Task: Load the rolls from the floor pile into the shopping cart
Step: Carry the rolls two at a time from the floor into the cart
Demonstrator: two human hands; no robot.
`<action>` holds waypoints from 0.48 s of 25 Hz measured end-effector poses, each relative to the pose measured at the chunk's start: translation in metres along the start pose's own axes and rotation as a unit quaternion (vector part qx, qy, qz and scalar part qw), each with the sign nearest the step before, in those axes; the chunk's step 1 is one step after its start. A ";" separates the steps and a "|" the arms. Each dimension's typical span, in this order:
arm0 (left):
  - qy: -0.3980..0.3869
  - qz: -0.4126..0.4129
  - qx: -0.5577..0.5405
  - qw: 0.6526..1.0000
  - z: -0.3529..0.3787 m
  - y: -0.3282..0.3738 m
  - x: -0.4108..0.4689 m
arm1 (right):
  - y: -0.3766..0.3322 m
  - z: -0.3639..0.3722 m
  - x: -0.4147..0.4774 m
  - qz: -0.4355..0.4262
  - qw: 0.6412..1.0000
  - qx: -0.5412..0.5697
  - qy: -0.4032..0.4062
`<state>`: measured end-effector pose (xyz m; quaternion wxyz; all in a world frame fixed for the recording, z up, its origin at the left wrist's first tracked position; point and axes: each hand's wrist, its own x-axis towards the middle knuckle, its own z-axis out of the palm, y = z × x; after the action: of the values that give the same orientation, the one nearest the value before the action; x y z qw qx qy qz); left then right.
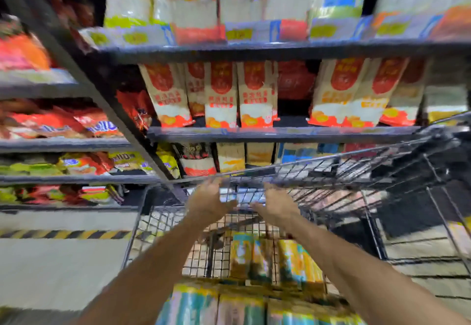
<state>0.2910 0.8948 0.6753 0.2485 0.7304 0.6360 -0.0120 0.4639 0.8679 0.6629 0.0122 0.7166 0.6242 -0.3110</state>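
Though blur softens every outline, the stock reads as follows, left to right.

Left shelving (63, 143): dark tiers carrying red and yellow snack bags (51, 123), lying along the front edges.

Floor (51, 268): pale, with a yellow-and-black hazard stripe (63, 234) along the foot of the left shelving.

Centre shelving (280, 133): tall red-and-white packets (221, 95) standing upright at the front edge of the middle tier; similar packets on the tier above, mixed packs on the tier below.

Shopping cart (331, 161): dark wire basket, far rim tilted against the centre shelving, left corner post near the hazard stripe.

Left hand (209, 202): bare arm reaching over the basket, fingers extended and spread toward the far rim, palm turned inward, thumb pointing right.

Pale blue-white object (242, 194): lies between the two palms at the far wall of the cart; too blurred to name, and whether either hand touches it cannot be told.

Rolls (254, 256): yellow-and-teal wrapped packs, standing side by side inside the basket against its near wall, below both forearms. Further packs (216, 304) of the same colouring run along the bottom edge of the view; whether inside the cart or outside it cannot be told.

Right hand (277, 205): mirrors the left, fingers extended, palm inward, thumb pointing left, curled round nothing visible.
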 end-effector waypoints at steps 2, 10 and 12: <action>0.064 -0.029 -0.010 0.997 -0.033 0.002 -0.034 | -0.017 -0.027 -0.020 -0.069 0.997 -0.041 0.006; 0.248 -0.228 0.033 0.941 -0.092 -0.059 -0.260 | -0.124 -0.046 -0.121 -0.340 0.936 -0.072 0.059; 0.274 -0.282 0.039 0.918 -0.094 -0.080 -0.320 | -0.165 -0.031 -0.148 -0.405 0.911 -0.062 0.048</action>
<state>0.1271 0.6403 0.8363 0.0219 0.5042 0.8581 0.0945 0.3244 0.7855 0.8171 -0.0998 0.4143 0.8787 -0.2153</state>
